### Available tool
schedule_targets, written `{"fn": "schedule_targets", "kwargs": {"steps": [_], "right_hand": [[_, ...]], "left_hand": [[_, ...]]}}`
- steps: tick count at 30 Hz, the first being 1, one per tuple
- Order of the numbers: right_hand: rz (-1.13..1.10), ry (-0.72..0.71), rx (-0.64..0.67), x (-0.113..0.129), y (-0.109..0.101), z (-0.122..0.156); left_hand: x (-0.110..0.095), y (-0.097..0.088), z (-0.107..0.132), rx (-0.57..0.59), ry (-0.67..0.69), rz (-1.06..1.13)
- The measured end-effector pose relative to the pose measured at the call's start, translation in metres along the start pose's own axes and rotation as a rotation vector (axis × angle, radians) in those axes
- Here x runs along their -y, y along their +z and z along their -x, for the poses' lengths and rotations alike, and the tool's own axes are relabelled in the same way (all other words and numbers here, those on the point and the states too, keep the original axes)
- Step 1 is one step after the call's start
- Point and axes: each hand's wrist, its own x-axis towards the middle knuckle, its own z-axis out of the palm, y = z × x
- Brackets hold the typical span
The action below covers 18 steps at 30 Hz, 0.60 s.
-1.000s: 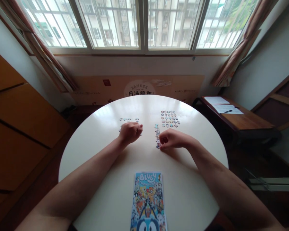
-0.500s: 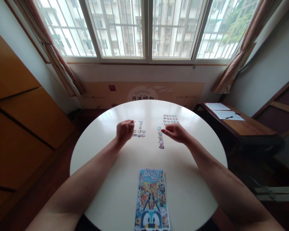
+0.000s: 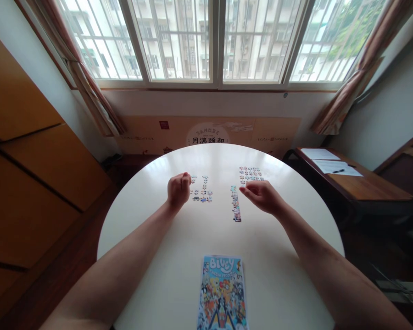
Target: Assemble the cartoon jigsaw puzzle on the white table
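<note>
My left hand (image 3: pixel 179 190) is closed in a fist at the left edge of a loose group of jigsaw pieces (image 3: pixel 203 199). Whatever its fingers may hold is hidden. Over on the right, my right hand (image 3: pixel 263 196) has its fingers curled in and the thumb pointing left. Its thumb tip is beside the top of a narrow assembled puzzle strip (image 3: pixel 236 206), and I cannot make out anything in its grip. Behind that hand, more jigsaw pieces (image 3: pixel 250 172) lie in rows, partly covered by it. A colourful Bluey picture sheet (image 3: pixel 223 288) lies near me, its lower end cut off.
Everything rests on a round white table (image 3: pixel 151 284). A wooden bench (image 3: pixel 371 188) at the right holds papers (image 3: pixel 337 167) and a pen. A printed cardboard panel (image 3: pixel 137 130) stands beneath the window, with an orange cabinet (image 3: pixel 37 183) on the left.
The view has shifted, so the table's contents appear lower and further right. My right hand has moved slightly right, away from the strip. My left hand stays closed beside the loose pieces.
</note>
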Motion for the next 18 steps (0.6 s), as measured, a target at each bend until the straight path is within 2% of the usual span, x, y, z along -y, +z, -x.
{"fn": "schedule_targets", "kwargs": {"steps": [9, 13, 18], "right_hand": [[0.09, -0.029, 0.056, -0.002, -0.005, -0.001], [0.126, -0.037, 0.05, 0.001, -0.01, -0.001], [0.115, -0.017, 0.121, 0.002, -0.012, -0.003]], "left_hand": [[-0.002, 0.005, 0.003, 0.02, -0.004, 0.02], [-0.001, 0.016, 0.004, 0.008, -0.013, 0.03], [0.004, 0.029, 0.004, -0.006, -0.041, 0.073]]}}
